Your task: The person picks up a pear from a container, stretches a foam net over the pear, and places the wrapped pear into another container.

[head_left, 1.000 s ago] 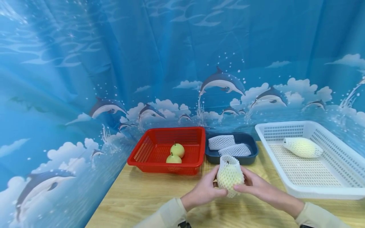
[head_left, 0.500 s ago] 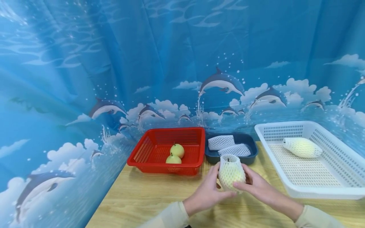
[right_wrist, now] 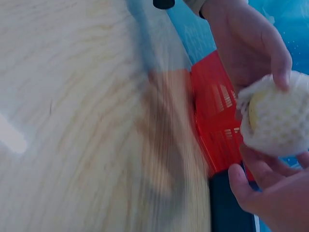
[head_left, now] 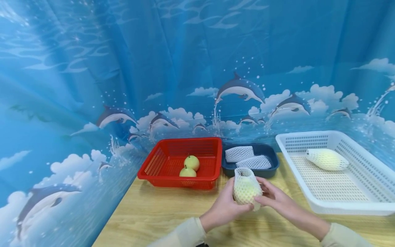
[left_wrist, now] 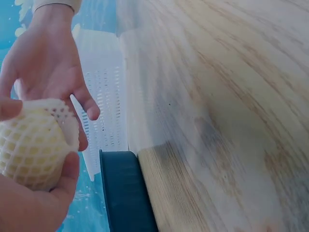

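A pale yellow-green pear in a white foam net [head_left: 246, 190] is held above the table between both hands. My left hand [head_left: 220, 208] grips it from the left, thumb along its lower front. My right hand [head_left: 277, 202] holds its lower right side, the thumb at the net's bottom edge and the other fingers mostly hidden behind. The net's loose upper end stands up round the stem. In the left wrist view, the net [left_wrist: 34, 145] fits snugly over the fruit. In the right wrist view, yellow skin shows through an opening in the net [right_wrist: 282, 116].
Two bare pears [head_left: 192, 163] lie in a red basket [head_left: 213, 178] at the back left. Beside it, a dark blue tray [head_left: 274, 159] holds two flat foam nets [head_left: 254, 162]. The white basket [head_left: 348, 208] at right contains a netted pear [head_left: 328, 160]. A dolphin-print curtain [head_left: 185, 68] hangs behind.
The netted pear shifts slightly right, then back left, tilting a little. My right thumb moves from the pear's front toward the net's lower right edge. Baskets and tray stay put.
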`<state>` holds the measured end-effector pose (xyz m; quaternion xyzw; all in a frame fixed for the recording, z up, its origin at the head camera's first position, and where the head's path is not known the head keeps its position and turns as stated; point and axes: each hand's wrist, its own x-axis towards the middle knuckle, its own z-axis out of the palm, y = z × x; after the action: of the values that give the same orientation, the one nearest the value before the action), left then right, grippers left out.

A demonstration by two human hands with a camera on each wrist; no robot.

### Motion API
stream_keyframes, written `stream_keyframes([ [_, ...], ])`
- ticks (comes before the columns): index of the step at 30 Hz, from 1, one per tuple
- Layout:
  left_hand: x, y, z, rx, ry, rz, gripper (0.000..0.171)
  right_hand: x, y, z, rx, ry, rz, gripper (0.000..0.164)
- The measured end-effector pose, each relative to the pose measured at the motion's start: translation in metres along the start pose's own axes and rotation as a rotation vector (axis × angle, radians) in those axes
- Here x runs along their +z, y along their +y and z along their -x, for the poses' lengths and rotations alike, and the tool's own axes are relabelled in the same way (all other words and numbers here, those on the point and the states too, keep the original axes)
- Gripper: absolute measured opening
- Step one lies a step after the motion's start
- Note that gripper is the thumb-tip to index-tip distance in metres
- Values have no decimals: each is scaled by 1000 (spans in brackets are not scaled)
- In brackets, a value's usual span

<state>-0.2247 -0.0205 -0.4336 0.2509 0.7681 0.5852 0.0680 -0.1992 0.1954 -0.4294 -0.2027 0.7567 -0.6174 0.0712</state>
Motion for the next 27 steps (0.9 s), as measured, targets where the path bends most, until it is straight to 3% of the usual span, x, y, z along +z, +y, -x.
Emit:
stream_keyframes([
  [3,-4,0,0,-6,-43,80,76,-7,-1,0,4,-63,-30,66],
  [10,-9,-1,1,30,-133,162,80,-12,-4,0,13,-194,-120,74],
  [16,-10,-3,1,66,-171,131,78,-10,-3,2,-27,-236,-151,77],
  [20,-9,-3,2,84,-156,61,80,-8,-3,2,-42,-196,-140,79],
  [27,-5,4,4,95,-51,-144,82,-5,-4,-1,-30,20,1,80],
])
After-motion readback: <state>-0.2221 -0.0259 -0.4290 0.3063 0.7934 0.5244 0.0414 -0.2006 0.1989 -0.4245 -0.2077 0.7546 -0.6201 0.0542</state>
